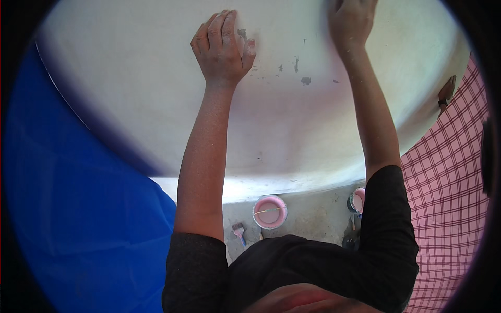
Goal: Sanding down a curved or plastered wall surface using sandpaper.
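Note:
My left hand lies against a pale, smooth wall surface, back towards me, thumb apart from the bent fingers. Whitish dust covers the fingers and thumb. Its palm is hidden, so I cannot tell whether anything is under it. Beside the thumb is a grey bare patch. Higher up on the right, my right hand reaches over the same surface, its fingers partly cut off by the top edge. What it holds, if anything, does not show. Several grey chipped spots mark the surface between both forearms.
On the concrete floor stand a pink-coated bucket and a second pink-lined container. A paintbrush lies beside the bucket. Blue sheeting hangs left, pink checked cloth right. Another person's hand touches the wall far right.

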